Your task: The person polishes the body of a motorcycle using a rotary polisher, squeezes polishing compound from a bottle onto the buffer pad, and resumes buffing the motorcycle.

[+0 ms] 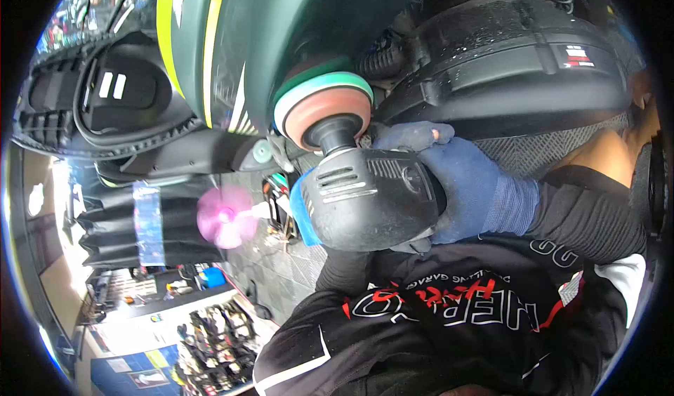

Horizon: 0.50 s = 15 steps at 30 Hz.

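Note:
My right hand (460, 185), in a dark blue knitted glove, is wrapped round the rear of a black power polisher (375, 199). The polisher's round pad, with a reddish-brown backing (326, 111) and a pale green rim, sits against a glossy dark green panel (260, 45) with yellow and white stripes. My left sleeve (344, 269) runs up behind the tool, which hides most of my left hand; grey fingers (281, 154) that may belong to it show beside the pad. How those fingers are set is not clear.
A ribbed black plastic cover (519, 66) lies close to my right hand. At the left are a black part with two white bars (112, 85) and a pink spinning fan (227, 217). Below the fan stands a bench (154, 301) with tools. Dark tiles (260, 269) form the floor.

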Tool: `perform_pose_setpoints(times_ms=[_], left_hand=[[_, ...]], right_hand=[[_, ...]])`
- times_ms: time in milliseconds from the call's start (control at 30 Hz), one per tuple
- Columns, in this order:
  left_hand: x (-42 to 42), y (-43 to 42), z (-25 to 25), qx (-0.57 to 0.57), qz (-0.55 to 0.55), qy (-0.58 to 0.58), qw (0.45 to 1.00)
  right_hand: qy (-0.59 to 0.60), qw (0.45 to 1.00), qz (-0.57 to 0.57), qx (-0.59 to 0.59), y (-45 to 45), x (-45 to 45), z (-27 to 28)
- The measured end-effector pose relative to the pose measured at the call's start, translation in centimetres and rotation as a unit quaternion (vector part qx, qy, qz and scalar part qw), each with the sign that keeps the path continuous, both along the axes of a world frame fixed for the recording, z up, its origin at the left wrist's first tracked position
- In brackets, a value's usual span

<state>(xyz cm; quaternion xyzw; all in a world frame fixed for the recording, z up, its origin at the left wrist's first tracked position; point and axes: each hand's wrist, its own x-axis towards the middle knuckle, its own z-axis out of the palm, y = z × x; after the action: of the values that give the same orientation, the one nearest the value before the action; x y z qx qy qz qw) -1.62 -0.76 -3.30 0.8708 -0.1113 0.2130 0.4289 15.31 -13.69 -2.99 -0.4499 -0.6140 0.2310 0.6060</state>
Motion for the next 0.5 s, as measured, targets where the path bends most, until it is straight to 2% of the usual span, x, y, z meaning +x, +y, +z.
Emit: perform_pose_setpoints(times_ms=[100, 200, 267, 500], left_hand=[[1.9, -0.3, 0.6, 0.012, -0.013, -0.009, 1.0], [4.1, -0.7, 1.5, 0.027, -0.023, -0.02, 0.999], [5.7, -1.0, 2.2, 0.039, -0.026, -0.027, 0.999], [13.8, -1.8, 6.5, 0.074, -0.039, -0.079, 0.993]], right_hand=[[0.029, 0.998, -0.026, 0.051, -0.5, 0.8, 0.0], [0.069, 0.997, 0.023, 0.033, -1.4, 1.8, 0.0], [0.135, 0.988, 0.073, -0.019, -1.8, 2.2, -0.3], [0.249, 0.963, 0.102, 0.024, -3.7, 4.8, 1.2]])
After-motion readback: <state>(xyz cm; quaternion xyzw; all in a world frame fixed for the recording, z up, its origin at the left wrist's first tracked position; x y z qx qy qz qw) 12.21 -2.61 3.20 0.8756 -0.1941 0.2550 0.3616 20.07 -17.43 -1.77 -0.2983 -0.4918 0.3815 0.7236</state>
